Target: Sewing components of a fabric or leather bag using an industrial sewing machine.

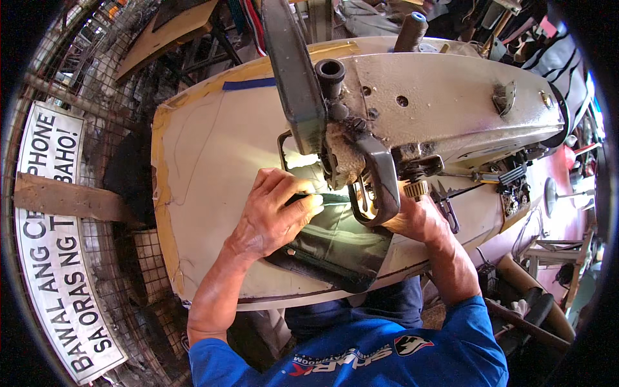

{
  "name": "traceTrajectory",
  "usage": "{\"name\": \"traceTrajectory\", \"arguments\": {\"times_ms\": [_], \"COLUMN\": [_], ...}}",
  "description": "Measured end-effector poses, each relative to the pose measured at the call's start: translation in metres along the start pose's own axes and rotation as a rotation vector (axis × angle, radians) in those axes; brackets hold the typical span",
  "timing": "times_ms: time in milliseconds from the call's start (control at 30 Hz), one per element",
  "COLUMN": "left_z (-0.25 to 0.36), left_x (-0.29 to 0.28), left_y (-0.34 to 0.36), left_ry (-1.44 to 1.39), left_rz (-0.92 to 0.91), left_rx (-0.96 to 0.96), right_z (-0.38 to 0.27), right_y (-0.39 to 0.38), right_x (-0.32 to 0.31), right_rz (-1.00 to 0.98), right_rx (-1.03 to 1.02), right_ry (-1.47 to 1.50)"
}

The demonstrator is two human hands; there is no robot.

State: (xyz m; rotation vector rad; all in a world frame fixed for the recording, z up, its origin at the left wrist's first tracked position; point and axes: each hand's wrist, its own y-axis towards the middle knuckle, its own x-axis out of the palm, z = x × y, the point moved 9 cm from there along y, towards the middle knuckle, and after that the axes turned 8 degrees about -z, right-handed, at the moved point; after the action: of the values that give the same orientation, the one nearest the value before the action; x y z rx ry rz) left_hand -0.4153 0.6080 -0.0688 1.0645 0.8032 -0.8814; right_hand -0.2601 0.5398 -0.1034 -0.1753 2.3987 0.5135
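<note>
In the head view, a wire mesh wall point(149, 264) is standing on the left behind a white sign point(50, 238), while a pale table point(213, 226) is bearing a worn sewing machine point(458, 97), a thread spool point(411, 32) and a blue strip point(248, 84). A dark sheet-like piece point(345, 242) is lying beneath the machine's head, toward the table's near edge. The left hand point(274, 209) is pinching its upper edge, well apart from the right hand point(412, 218), whose fingers the machine is partly hiding, so its grip cannot be told.

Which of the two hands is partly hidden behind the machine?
The right hand: the dark curved bar of the sewing machine hides part of it; no machine part crosses the left hand.
</note>
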Motion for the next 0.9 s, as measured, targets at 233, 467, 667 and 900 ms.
{"name": "traceTrajectory", "arguments": {"times_ms": [233, 467, 667, 900], "left_z": [-0.009, -0.013, -0.003, -0.003], "left_x": [-0.003, -0.005, -0.008, -0.008], "left_y": [0.002, 0.000, 0.001, -0.002], "left_ry": [-0.144, -0.194, -0.135, -0.115], "left_rz": [0.043, 0.105, 0.137, 0.208], "left_rx": [-0.144, -0.220, -0.152, -0.203], "right_z": [0.015, -0.002, -0.016, -0.010], "right_y": [-0.005, 0.001, 0.006, 0.001], "right_x": [0.004, -0.009, -0.014, -0.010], "right_rz": [0.028, 0.164, 0.191, 0.224], "right_rx": [0.132, 0.069, 0.057, 0.101], "right_ry": [-0.066, 0.032, -0.028, 0.043]}}
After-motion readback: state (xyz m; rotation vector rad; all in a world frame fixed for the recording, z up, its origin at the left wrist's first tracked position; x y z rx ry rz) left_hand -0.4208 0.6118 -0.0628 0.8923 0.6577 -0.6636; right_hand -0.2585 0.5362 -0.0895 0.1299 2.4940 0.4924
